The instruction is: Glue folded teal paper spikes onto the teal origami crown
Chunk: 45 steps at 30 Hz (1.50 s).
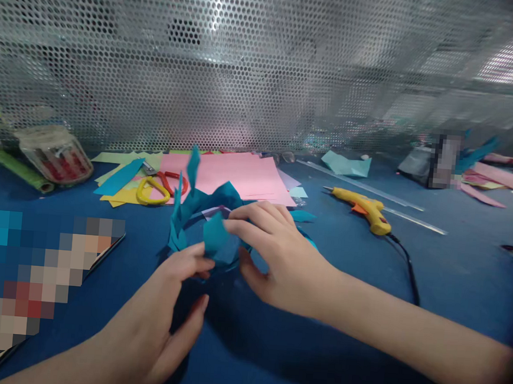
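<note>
Blue paper ring (229, 194) is on the worktop (445, 278), open side up, no clear long axis. R hand (289, 254) is nearer, fingers half-curled over its right side; L hand (169, 289) bent at the front flap (215, 236), thumb wide. Can't tell from here if either's gripping tbh.

The blue tabletop (381, 355) carries a pile of coloured paper (231, 172), a clear jar (59, 153), a green roll (16, 166), a yellow glue gun (370, 213), two clear sticks (398, 199) and a pale scrap (346, 164); a teal paper ring (223, 196) seems to rest near the middle
</note>
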### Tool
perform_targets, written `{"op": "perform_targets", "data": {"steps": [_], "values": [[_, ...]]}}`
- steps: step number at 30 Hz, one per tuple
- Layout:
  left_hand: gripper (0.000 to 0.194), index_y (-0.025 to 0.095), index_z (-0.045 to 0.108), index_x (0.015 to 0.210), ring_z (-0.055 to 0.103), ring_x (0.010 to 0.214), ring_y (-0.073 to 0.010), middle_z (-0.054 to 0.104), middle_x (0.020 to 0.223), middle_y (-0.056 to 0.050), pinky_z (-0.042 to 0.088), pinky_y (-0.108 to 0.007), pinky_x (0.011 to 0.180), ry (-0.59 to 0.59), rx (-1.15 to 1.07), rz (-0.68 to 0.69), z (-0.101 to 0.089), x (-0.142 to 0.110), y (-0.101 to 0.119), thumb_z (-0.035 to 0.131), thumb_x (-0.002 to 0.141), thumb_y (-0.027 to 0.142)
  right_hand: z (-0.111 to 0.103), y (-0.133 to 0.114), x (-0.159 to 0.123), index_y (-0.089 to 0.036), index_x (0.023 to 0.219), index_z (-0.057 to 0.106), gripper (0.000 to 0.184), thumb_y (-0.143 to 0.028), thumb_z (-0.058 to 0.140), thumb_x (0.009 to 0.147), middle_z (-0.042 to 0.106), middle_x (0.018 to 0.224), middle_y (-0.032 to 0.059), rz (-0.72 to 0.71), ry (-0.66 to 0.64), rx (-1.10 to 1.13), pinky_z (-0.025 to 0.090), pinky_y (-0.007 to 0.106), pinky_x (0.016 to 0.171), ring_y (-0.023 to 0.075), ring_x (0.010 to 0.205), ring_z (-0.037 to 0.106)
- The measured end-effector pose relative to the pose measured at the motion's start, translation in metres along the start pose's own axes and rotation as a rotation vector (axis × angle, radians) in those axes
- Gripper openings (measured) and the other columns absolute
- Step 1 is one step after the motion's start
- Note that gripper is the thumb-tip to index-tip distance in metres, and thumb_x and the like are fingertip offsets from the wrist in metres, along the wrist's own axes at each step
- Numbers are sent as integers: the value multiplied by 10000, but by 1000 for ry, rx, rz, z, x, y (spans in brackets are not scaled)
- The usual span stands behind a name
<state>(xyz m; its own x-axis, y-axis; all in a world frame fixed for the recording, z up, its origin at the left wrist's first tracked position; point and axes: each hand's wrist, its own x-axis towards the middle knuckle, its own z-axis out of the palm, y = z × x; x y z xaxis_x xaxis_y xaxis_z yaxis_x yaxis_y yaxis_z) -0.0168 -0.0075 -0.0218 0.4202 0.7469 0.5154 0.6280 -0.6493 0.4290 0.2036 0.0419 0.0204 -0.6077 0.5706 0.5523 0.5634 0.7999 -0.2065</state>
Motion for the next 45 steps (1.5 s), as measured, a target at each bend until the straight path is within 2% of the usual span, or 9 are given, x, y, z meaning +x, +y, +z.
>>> {"op": "perform_targets", "data": {"steps": [2,5,6,10,14,20,31,38,45], "values": [[416,287,429,1320,722,1001,-166,687,1152,-31,572,-261,944,21,-3,47,2,-1,-2,473,931,146,-1,-8,-1,-146,1097,630,354,-70,536,765,664,1076,119,-8,42,91,466,399,903,227,1009,577],[382,282,469,1287,755,852,-141,740,1012,6,596,-194,830,122,-10,31,3,3,-5,487,927,156,-1,-15,0,-153,936,623,102,-202,584,856,680,937,85,32,39,189,471,338,815,190,877,593],[362,280,487,1263,760,817,-138,752,1010,9,599,-190,811,126,2,18,2,5,-5,505,923,157,0,-16,0,-162,891,615,76,-232,584,888,681,879,63,57,32,214,467,315,780,173,827,594],[259,318,549,1162,767,723,-132,783,932,58,594,-166,683,31,-38,10,-4,12,-5,510,944,183,4,-16,3,-177,770,603,165,-198,560,928,681,737,2,174,1,345,432,252,706,113,688,584],[176,346,605,1044,713,558,-92,776,818,118,545,-135,598,14,-86,-17,-9,13,-2,539,944,217,3,-21,5,-181,662,603,233,-220,621,891,639,610,-41,302,-31,388,394,257,667,89,586,529],[91,323,647,879,636,455,-79,672,588,138,473,-125,512,31,-89,-108,-12,13,2,580,923,281,-1,-28,7,-192,624,641,250,-249,655,867,643,589,-52,393,-68,429,375,267,661,99,612,513],[139,318,627,860,590,437,-57,626,582,147,474,-95,557,26,-110,-23,-13,16,2,568,919,207,-2,-26,6,-173,646,627,264,-258,623,896,632,602,-41,400,-115,500,393,213,618,75,586,531],[138,315,629,844,584,437,-61,623,577,145,467,-106,542,8,-119,-51,-13,15,2,563,919,219,-2,-26,6,-171,643,620,276,-270,621,900,630,604,-35,402,-115,492,391,212,624,78,589,524],[162,285,658,804,600,433,-87,626,549,107,436,-163,483,-43,-128,-173,-14,16,4,538,909,259,2,-22,5,-169,637,602,309,-286,607,922,546,547,-48,343,-99,488,357,212,582,67,535,453]]}}
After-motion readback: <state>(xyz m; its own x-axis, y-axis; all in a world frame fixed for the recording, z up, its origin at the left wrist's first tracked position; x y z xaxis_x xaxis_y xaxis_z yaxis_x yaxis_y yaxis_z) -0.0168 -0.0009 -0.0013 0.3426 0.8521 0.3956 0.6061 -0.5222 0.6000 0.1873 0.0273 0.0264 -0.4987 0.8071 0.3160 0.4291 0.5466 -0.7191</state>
